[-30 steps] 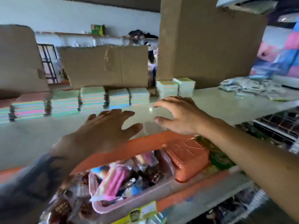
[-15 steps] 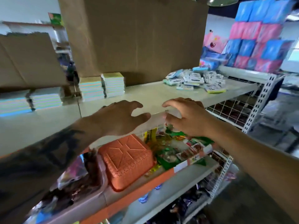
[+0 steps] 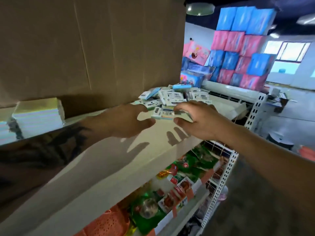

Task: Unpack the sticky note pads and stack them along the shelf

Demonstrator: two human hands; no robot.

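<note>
A loose pile of small wrapped sticky note packs [image 3: 171, 97] lies on the white shelf [image 3: 109, 164], to the right of a big cardboard box [image 3: 93, 48]. My right hand [image 3: 202, 120] is at the near edge of the pile, with fingers and thumb closed around one pack [image 3: 163, 114]. My left hand [image 3: 127, 120] hovers just left of it, fingers apart and holding nothing. A stack of unpacked pastel pads [image 3: 39, 114] stands at the left against the box. More pads show at the far left edge.
The lower shelf holds snack packets [image 3: 180, 178] and an orange basket [image 3: 109, 223]. A perforated white upright [image 3: 219, 189] marks the shelf's right end. Pink and blue packages [image 3: 238, 53] are piled at the back right, with open floor beyond.
The view has swung right along the shelf. Both hands moved from the shelf's front edge to the pile of packs, and my right hand has closed on one.
</note>
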